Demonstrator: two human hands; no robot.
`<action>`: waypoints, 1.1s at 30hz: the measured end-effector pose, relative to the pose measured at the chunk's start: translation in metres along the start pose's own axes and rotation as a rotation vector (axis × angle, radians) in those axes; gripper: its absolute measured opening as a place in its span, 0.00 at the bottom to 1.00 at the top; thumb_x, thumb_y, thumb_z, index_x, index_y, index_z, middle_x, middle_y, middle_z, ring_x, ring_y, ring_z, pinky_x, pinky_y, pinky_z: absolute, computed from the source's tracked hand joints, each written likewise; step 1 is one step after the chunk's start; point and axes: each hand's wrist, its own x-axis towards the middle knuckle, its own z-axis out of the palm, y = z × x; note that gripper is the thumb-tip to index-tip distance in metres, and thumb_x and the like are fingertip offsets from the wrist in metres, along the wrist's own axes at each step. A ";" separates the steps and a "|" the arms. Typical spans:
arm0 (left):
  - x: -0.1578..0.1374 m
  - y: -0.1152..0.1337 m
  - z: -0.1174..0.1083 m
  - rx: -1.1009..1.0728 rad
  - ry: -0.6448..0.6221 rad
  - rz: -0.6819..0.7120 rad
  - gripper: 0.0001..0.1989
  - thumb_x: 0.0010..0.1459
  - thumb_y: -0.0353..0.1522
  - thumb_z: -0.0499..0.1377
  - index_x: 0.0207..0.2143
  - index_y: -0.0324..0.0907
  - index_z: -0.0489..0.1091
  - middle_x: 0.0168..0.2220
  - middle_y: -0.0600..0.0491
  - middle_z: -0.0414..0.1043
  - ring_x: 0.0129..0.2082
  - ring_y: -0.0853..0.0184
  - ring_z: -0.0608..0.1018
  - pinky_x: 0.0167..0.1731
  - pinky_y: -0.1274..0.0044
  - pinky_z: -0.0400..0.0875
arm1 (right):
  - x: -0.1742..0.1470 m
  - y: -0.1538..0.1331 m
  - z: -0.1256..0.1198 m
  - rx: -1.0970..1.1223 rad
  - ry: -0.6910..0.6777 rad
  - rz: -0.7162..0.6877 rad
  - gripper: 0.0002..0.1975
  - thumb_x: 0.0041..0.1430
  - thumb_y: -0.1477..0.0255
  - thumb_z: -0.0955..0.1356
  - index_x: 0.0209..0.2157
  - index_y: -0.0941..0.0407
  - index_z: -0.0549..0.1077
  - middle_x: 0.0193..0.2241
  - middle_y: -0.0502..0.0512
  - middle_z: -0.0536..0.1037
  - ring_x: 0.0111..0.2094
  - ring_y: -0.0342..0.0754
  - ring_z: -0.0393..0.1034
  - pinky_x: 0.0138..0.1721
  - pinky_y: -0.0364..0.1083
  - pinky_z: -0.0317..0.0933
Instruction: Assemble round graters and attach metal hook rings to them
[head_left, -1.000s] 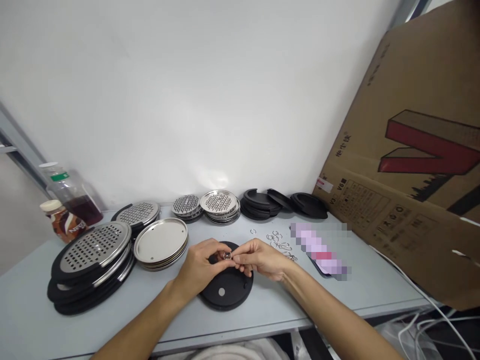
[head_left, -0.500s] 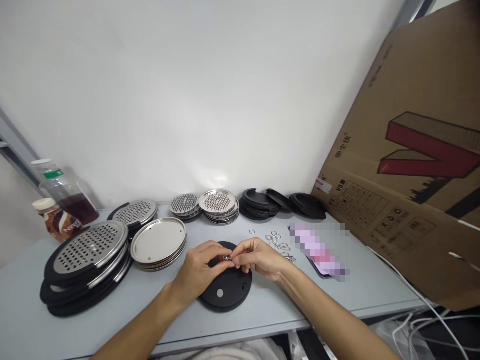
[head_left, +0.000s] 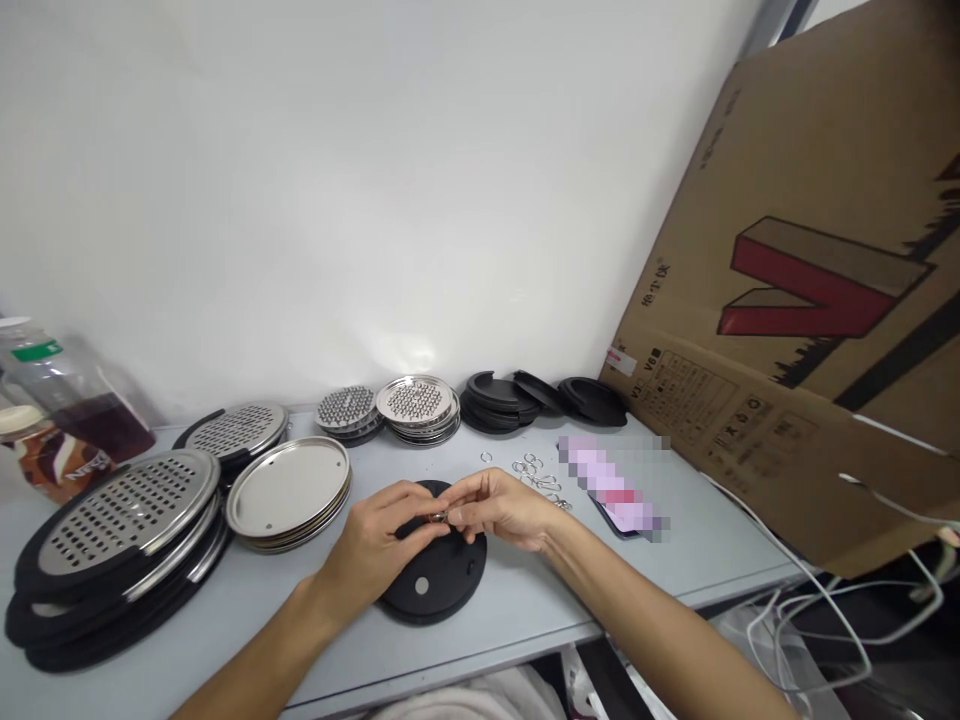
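Observation:
A black round disc [head_left: 442,590] with a pale round spot lies on the table in front of me. Above it my left hand [head_left: 375,530] and my right hand [head_left: 499,510] meet fingertip to fingertip. Both pinch a small shiny metal ring [head_left: 436,517], whose exact shape is mostly covered by the fingers. To the right of my right hand lie several loose metal rings and clips [head_left: 544,480]. Left of my left hand stands a stack of round metal plates [head_left: 289,485].
Larger black-rimmed graters [head_left: 127,510] are stacked at the left, beside a bottle [head_left: 82,390] and a jar [head_left: 52,450]. Small grater discs [head_left: 416,400] and black round holders [head_left: 499,400] line the wall. A phone [head_left: 615,490] lies right, near a cardboard box [head_left: 787,300] and white cables [head_left: 810,580].
My view has turned slightly right, so the table's things sit farther left. Both hands stay together over the black disc, still pinching the metal ring.

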 end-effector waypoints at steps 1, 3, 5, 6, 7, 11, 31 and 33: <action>0.000 0.000 0.000 -0.003 -0.002 0.003 0.10 0.58 0.25 0.65 0.42 0.44 0.78 0.36 0.51 0.77 0.34 0.67 0.80 0.35 0.78 0.76 | 0.000 -0.001 0.000 -0.016 -0.023 0.013 0.22 0.37 0.69 0.81 0.37 0.62 0.82 0.24 0.52 0.80 0.22 0.38 0.70 0.27 0.40 0.65; 0.000 0.001 -0.001 -0.008 -0.010 0.001 0.10 0.58 0.25 0.65 0.42 0.44 0.78 0.35 0.52 0.77 0.34 0.67 0.80 0.35 0.78 0.76 | -0.002 -0.002 0.000 -0.046 -0.050 0.042 0.23 0.39 0.67 0.81 0.39 0.62 0.82 0.23 0.51 0.79 0.20 0.38 0.70 0.26 0.40 0.65; 0.000 0.002 -0.001 -0.014 -0.022 -0.003 0.10 0.58 0.25 0.65 0.42 0.44 0.78 0.35 0.52 0.77 0.34 0.68 0.80 0.34 0.79 0.76 | -0.003 -0.003 -0.001 -0.057 -0.052 0.056 0.21 0.40 0.67 0.80 0.37 0.63 0.82 0.23 0.51 0.78 0.20 0.38 0.70 0.24 0.39 0.64; 0.000 0.002 -0.001 -0.019 -0.025 -0.005 0.10 0.58 0.25 0.65 0.42 0.44 0.78 0.35 0.52 0.77 0.34 0.67 0.80 0.35 0.78 0.77 | -0.004 -0.003 -0.002 -0.057 -0.053 0.061 0.20 0.40 0.66 0.80 0.35 0.63 0.82 0.22 0.51 0.78 0.20 0.38 0.70 0.24 0.39 0.64; 0.000 0.003 -0.001 -0.024 -0.028 -0.005 0.10 0.58 0.26 0.65 0.42 0.45 0.78 0.36 0.52 0.78 0.34 0.67 0.80 0.35 0.78 0.77 | -0.004 -0.004 -0.003 -0.057 -0.057 0.067 0.19 0.41 0.66 0.80 0.34 0.62 0.82 0.22 0.50 0.78 0.20 0.38 0.70 0.23 0.39 0.64; 0.001 0.004 -0.002 -0.036 -0.023 0.024 0.09 0.59 0.27 0.65 0.42 0.45 0.78 0.36 0.52 0.78 0.34 0.67 0.80 0.36 0.78 0.78 | -0.007 -0.006 -0.004 -0.075 -0.092 0.097 0.18 0.43 0.64 0.79 0.33 0.62 0.81 0.21 0.50 0.77 0.19 0.37 0.67 0.21 0.39 0.61; 0.003 0.004 -0.005 0.011 0.011 0.123 0.10 0.57 0.25 0.67 0.42 0.41 0.77 0.35 0.50 0.79 0.33 0.68 0.80 0.34 0.79 0.77 | -0.012 -0.010 -0.003 0.044 -0.144 0.205 0.17 0.45 0.64 0.79 0.30 0.63 0.78 0.21 0.50 0.73 0.18 0.36 0.61 0.17 0.38 0.40; 0.002 0.003 -0.005 0.013 -0.005 0.121 0.10 0.57 0.25 0.67 0.43 0.41 0.77 0.35 0.51 0.79 0.33 0.68 0.80 0.35 0.79 0.77 | -0.012 -0.010 -0.002 0.051 -0.130 0.195 0.17 0.44 0.65 0.80 0.28 0.63 0.78 0.21 0.50 0.73 0.18 0.36 0.60 0.18 0.38 0.41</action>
